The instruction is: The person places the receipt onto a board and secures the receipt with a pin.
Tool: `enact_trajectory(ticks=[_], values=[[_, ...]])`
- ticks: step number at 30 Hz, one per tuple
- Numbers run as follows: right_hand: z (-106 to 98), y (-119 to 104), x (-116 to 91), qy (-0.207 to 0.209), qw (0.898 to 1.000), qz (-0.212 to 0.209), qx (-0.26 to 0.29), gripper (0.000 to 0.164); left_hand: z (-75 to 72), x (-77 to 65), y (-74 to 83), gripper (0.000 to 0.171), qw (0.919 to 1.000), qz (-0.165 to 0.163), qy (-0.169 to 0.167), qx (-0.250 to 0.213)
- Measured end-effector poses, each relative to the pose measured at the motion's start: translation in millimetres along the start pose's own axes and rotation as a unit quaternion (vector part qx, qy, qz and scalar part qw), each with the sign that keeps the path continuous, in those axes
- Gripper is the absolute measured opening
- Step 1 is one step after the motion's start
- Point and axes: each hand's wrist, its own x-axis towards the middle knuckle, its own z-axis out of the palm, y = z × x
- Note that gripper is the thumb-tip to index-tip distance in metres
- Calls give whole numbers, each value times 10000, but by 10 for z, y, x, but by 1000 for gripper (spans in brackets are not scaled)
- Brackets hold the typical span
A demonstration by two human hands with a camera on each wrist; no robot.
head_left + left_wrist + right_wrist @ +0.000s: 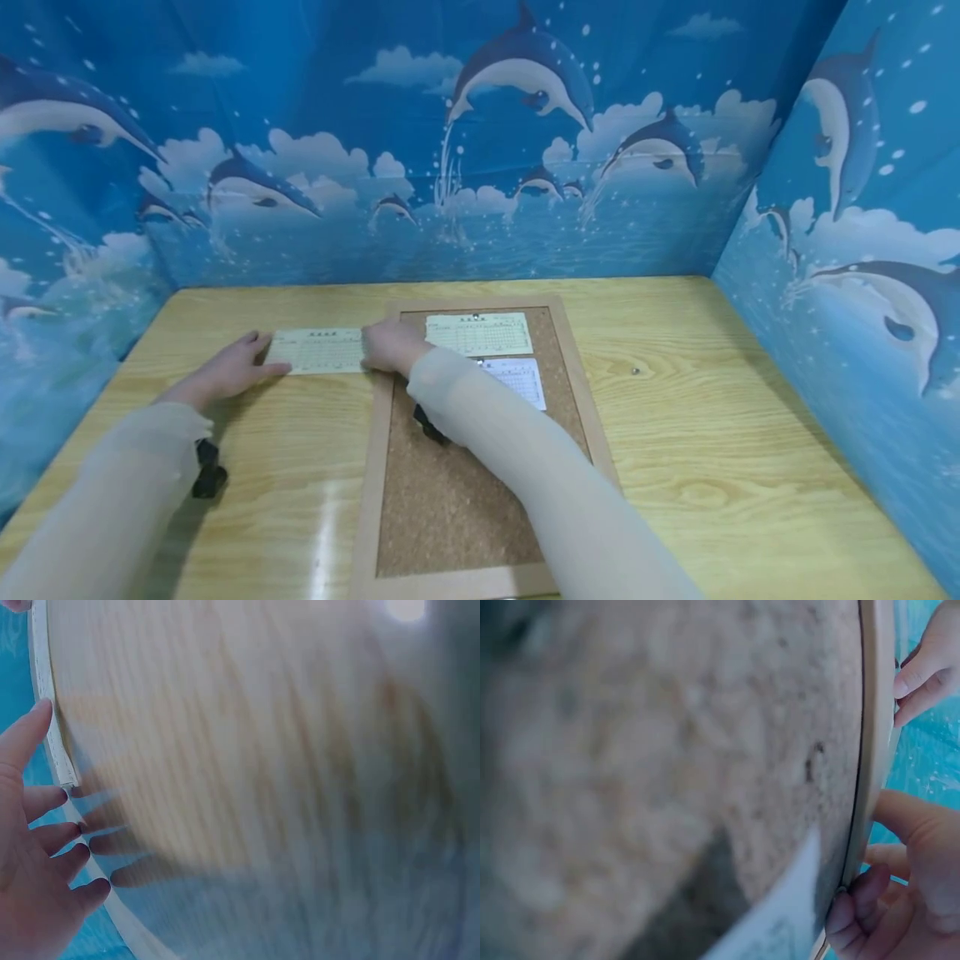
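Note:
A pale green printed paper form (pixel 322 351) lies across the gap between my hands, its right end over the left frame of the corkboard (pixel 450 517). My left hand (pixel 228 367) holds its left end between thumb and forefinger. In the left wrist view the other fingers of the left hand (pixel 45 847) are spread. My right hand (pixel 393 344) grips the form's right end, with some fingers curled in the right wrist view. Beside it on the cork, another green form (pixel 480 335) is pinned at its top. A white form (pixel 517 379) below it is partly behind my right sleeve.
The corkboard's wooden frame (pixel 585 400) lies on a wood-grain table (pixel 712 433). A small metal pin (pixel 635 371) lies on the table to the right. Blue dolphin-print cloth (pixel 300 167) closes off the back and sides.

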Motion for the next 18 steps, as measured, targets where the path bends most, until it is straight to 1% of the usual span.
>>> enact_trajectory(ticks=[3, 4, 6, 10, 11, 13, 16, 18], values=[[-5, -29, -24, -118, 9999, -70, -36, 21, 11, -7, 0, 92, 10000, 37, -17, 87], [-8, -42, -31, -146, 9999, -47, -50, 20, 14, -7, 2, 90, 9999, 68, 0, 119], [-10, -68, -38, -155, 9998, 41, -71, 27, 15, -11, 6, 90, 9999, 94, 32, 134], [-16, -123, -28, -118, 9996, 236, -81, 54, 13, -11, 17, 88, 9997, 138, 60, 169], [-17, -133, -23, -122, 9996, 269, -53, 58, 11, -10, 19, 87, 9997, 159, 65, 188], [-18, -145, -16, -111, 9995, 278, 34, 59, 11, -6, 20, 85, 9994, 219, 85, 243], [-10, -147, -6, 20, 9995, 213, 239, 50, 10, -2, 29, 83, 9991, 272, 102, 304], [-6, -146, -5, 170, 9986, 180, 471, 41, 9, -7, 45, 82, 9991, 261, 104, 315]])
